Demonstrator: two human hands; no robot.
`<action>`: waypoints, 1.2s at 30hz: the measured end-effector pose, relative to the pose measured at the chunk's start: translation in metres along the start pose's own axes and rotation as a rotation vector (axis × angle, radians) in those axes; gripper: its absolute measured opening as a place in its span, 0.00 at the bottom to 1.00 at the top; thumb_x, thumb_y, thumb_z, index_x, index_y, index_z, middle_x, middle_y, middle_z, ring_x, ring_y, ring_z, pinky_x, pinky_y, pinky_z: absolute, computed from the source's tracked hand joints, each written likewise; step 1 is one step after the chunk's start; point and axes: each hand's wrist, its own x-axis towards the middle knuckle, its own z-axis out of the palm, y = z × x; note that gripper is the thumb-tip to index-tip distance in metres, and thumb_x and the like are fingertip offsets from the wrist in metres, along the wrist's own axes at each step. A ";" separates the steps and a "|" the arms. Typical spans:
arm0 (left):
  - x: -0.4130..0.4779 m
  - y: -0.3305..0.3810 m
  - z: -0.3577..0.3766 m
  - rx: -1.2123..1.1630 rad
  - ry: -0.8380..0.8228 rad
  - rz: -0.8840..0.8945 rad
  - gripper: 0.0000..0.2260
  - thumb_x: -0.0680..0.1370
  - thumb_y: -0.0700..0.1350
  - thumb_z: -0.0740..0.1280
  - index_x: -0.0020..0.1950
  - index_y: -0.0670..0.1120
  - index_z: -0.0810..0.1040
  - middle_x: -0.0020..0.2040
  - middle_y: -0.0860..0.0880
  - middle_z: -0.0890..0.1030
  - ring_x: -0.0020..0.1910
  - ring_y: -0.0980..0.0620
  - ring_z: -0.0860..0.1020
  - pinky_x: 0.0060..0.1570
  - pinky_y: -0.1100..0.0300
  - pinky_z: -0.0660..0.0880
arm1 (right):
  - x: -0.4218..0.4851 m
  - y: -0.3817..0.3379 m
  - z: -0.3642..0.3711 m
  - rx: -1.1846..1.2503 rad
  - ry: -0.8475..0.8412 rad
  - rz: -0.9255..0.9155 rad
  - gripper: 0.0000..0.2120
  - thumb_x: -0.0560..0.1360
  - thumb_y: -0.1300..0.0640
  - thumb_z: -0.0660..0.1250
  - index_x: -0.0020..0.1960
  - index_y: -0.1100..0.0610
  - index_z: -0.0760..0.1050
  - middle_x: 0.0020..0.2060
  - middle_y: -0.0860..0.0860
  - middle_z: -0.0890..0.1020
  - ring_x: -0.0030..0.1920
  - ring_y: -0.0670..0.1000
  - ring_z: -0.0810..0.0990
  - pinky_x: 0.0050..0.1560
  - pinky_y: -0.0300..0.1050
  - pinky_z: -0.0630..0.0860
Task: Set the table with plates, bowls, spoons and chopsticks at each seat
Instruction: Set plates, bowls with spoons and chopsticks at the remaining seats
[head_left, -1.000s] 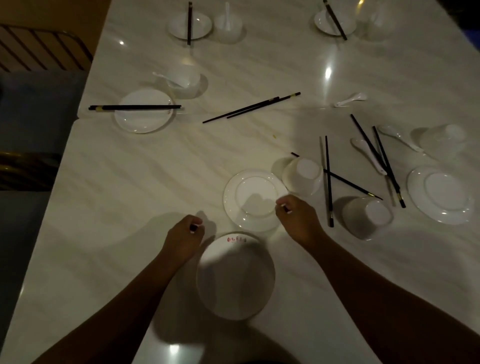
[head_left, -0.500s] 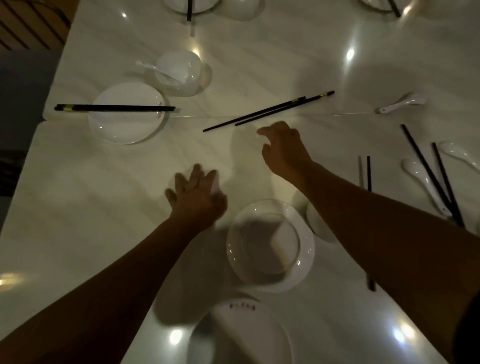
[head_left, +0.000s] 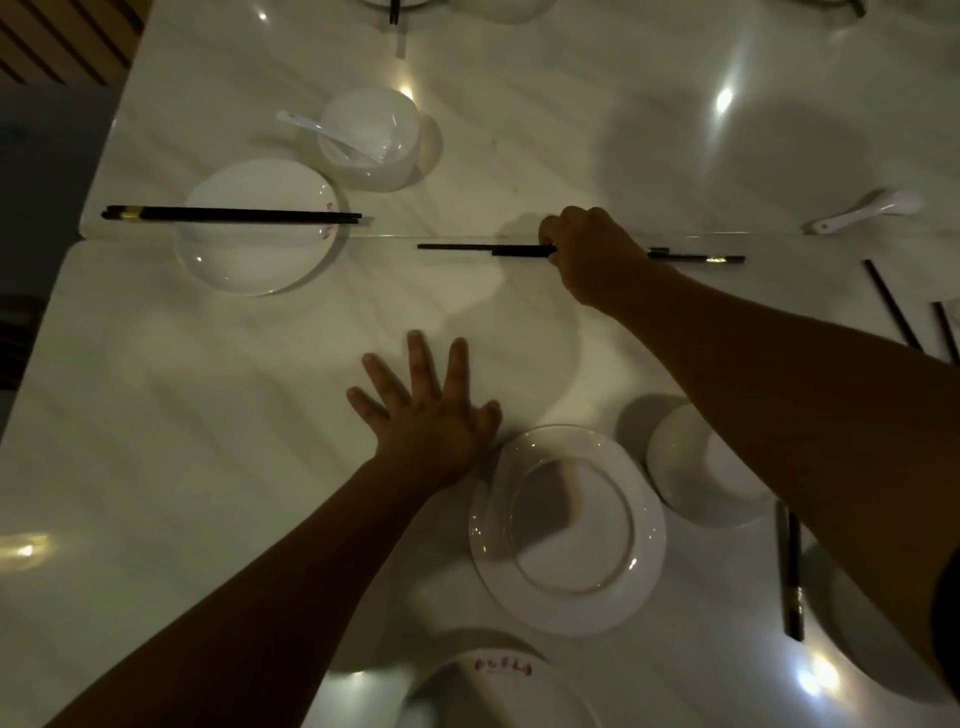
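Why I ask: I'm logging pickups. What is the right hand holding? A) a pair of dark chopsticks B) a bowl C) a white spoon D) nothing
A: the right hand curls round the dark chopsticks, whose ends stick out on either side of it.

Left forearm (head_left: 234, 597) and right forearm (head_left: 753, 374) are bare over all the length in frame. The left hand (head_left: 421, 415) is bare, seen from the back; nail detail is lost in the dim light. The right hand (head_left: 592, 254) is bare too, also seen from the back. Above the right forearm a dark sleeve (head_left: 949, 623) shows at the frame's right border; fabric and exact colour cannot be told.
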 end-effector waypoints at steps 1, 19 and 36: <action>-0.001 0.000 0.000 0.000 0.000 0.002 0.35 0.75 0.69 0.47 0.73 0.60 0.31 0.74 0.46 0.27 0.69 0.31 0.27 0.64 0.31 0.31 | -0.001 0.001 -0.002 0.013 -0.016 -0.010 0.09 0.76 0.65 0.62 0.56 0.60 0.72 0.50 0.59 0.75 0.50 0.59 0.74 0.46 0.48 0.71; -0.067 0.012 -0.063 -0.747 0.006 0.135 0.21 0.82 0.49 0.54 0.76 0.56 0.56 0.76 0.49 0.61 0.74 0.51 0.61 0.66 0.65 0.57 | -0.083 -0.097 -0.136 0.959 0.153 0.215 0.06 0.78 0.58 0.63 0.53 0.59 0.76 0.39 0.48 0.75 0.38 0.48 0.76 0.39 0.41 0.79; -0.260 -0.040 0.011 -1.107 -0.116 -0.017 0.11 0.81 0.41 0.56 0.52 0.47 0.78 0.30 0.49 0.70 0.27 0.54 0.67 0.30 0.61 0.65 | -0.315 -0.163 -0.077 1.642 -0.334 0.781 0.05 0.78 0.61 0.64 0.53 0.54 0.74 0.41 0.54 0.76 0.38 0.54 0.76 0.33 0.45 0.75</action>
